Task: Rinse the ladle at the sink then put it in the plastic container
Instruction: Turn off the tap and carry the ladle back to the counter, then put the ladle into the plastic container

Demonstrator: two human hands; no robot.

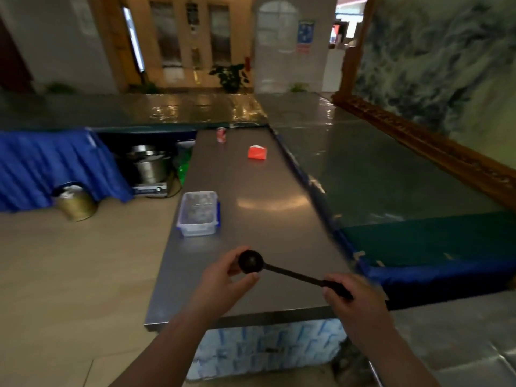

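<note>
Now | right hand (352, 294) grip clasps black ladle (250, 261) handle | left hand (223, 277) cups round bowl | above steel counter (265, 208)

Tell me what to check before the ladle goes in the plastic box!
1. Ladle held firmly: ok. The right hand grips the handle and the left hand cups the bowl.
2. Plastic container open, no lid on top: ok.
3. Room inside the container: cannot tell, its contents are blurred.
4. Path along the steel counter to the container free: ok. The red box and the can sit far beyond it.
5. Ladle rinsed: cannot tell, no sink or water shows.
</note>
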